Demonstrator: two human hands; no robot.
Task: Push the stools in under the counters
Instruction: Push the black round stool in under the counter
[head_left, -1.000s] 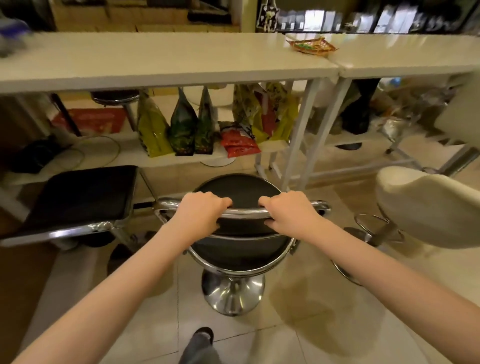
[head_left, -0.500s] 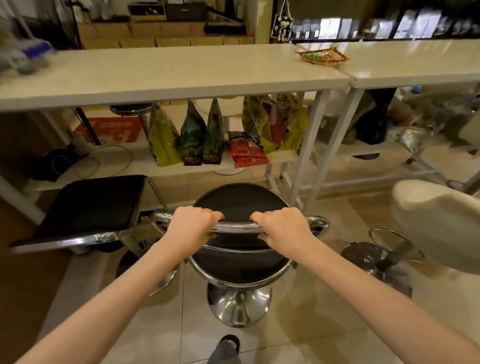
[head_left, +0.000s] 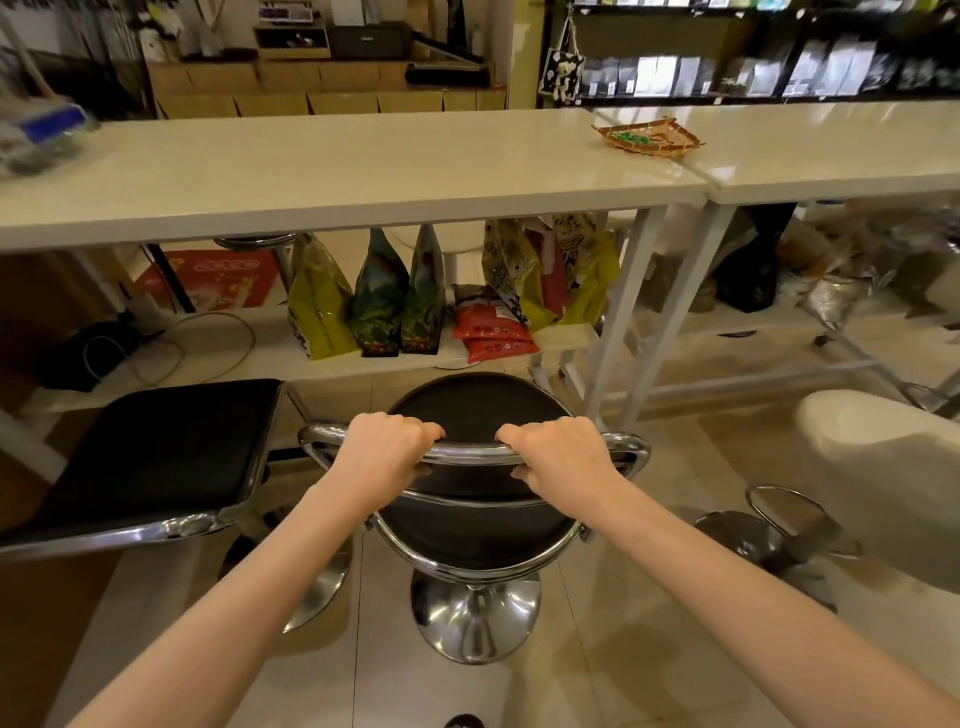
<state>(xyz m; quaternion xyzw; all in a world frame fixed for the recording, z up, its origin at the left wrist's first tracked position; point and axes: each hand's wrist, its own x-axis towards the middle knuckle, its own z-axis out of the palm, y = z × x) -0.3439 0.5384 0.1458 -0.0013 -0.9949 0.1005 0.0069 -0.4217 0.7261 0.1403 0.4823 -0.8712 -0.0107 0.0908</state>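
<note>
Head view. Left hand (head_left: 387, 457) and right hand (head_left: 563, 460), each grip curled round the chrome back rail (head_left: 470, 456) of the round black stool (head_left: 470, 519), which stands on its chrome base (head_left: 475, 618) on the tiled floor (head_left: 649, 649), short of the front edge of the left white surface (head_left: 332, 166); open floor lies between. Three stools: round black, square black (head_left: 150, 457) at left, cream (head_left: 883, 488) at right. Two surfaces, the right one (head_left: 841, 150) abutting. Lower shelf (head_left: 249, 358) holds bags (head_left: 395, 296); print unreadable. One woven tray (head_left: 649, 136).
</note>
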